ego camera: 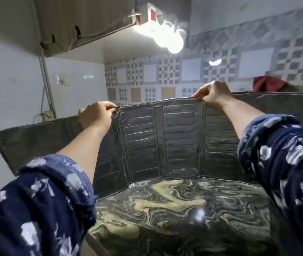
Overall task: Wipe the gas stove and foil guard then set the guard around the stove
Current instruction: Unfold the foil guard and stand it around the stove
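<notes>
The foil guard (158, 141), a dark, ribbed, folding metal sheet, stands upright on the marbled countertop (174, 215) with its side panels angled toward me. My left hand (95, 115) pinches its top edge at the left fold. My right hand (211, 94) pinches the top edge at the right fold. The gas stove is not in view.
A patterned tile wall (165, 78) rises behind the guard. A red cloth (268, 84) hangs at the right, above the guard's right panel. An overhead cabinet (58, 23) with a bright bulb (173, 42) hangs above. A wall socket (48, 115) sits at the left.
</notes>
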`<action>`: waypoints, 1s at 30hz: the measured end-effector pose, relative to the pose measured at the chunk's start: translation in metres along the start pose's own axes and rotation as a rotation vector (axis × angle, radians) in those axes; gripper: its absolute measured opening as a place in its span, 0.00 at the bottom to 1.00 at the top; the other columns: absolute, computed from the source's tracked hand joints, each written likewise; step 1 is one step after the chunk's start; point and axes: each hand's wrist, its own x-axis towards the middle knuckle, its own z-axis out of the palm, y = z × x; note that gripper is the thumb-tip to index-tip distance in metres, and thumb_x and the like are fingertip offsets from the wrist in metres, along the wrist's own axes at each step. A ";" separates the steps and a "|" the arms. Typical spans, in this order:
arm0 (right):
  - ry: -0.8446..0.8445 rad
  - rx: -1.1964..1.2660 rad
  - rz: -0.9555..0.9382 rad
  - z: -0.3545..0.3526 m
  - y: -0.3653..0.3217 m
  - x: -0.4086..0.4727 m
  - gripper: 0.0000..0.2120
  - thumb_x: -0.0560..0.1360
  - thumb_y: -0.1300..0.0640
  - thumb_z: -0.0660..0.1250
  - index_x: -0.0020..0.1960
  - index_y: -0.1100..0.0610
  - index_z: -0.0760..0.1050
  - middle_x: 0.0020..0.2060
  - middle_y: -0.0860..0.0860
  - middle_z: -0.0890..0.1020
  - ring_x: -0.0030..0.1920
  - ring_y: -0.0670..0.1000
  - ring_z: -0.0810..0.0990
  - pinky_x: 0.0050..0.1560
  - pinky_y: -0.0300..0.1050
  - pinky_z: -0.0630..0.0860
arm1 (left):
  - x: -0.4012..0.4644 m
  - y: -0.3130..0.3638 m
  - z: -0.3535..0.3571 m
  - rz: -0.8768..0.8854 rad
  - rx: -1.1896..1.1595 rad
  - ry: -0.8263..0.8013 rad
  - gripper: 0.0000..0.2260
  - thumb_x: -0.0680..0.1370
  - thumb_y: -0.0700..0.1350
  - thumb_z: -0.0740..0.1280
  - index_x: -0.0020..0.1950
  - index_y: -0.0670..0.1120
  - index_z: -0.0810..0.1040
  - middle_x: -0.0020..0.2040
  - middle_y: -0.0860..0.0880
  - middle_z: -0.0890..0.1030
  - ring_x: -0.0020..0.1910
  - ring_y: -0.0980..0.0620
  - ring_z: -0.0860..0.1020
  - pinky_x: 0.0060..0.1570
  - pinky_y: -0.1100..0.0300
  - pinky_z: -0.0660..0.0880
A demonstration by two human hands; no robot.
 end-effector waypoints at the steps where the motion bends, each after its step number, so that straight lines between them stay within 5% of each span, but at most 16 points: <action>1: 0.026 -0.019 -0.001 -0.014 0.012 0.004 0.08 0.71 0.65 0.71 0.49 0.58 0.84 0.49 0.55 0.86 0.53 0.50 0.81 0.55 0.33 0.69 | 0.003 0.018 0.008 0.020 -0.016 0.008 0.09 0.78 0.49 0.63 0.53 0.54 0.82 0.54 0.47 0.84 0.57 0.42 0.78 0.58 0.52 0.64; 18: 0.312 -0.357 0.070 -0.220 0.271 -0.006 0.08 0.71 0.65 0.71 0.50 0.61 0.83 0.49 0.59 0.85 0.51 0.55 0.83 0.52 0.36 0.70 | -0.010 0.327 0.208 0.427 -0.412 -0.017 0.11 0.77 0.53 0.63 0.56 0.59 0.81 0.55 0.49 0.84 0.53 0.46 0.79 0.52 0.54 0.65; 30: 0.292 -0.435 0.200 -0.242 0.411 -0.061 0.08 0.71 0.64 0.71 0.50 0.61 0.83 0.47 0.59 0.85 0.48 0.56 0.83 0.54 0.42 0.75 | -0.085 0.434 0.309 0.494 -0.523 -0.147 0.13 0.76 0.45 0.64 0.55 0.59 0.81 0.50 0.53 0.85 0.52 0.50 0.78 0.50 0.53 0.63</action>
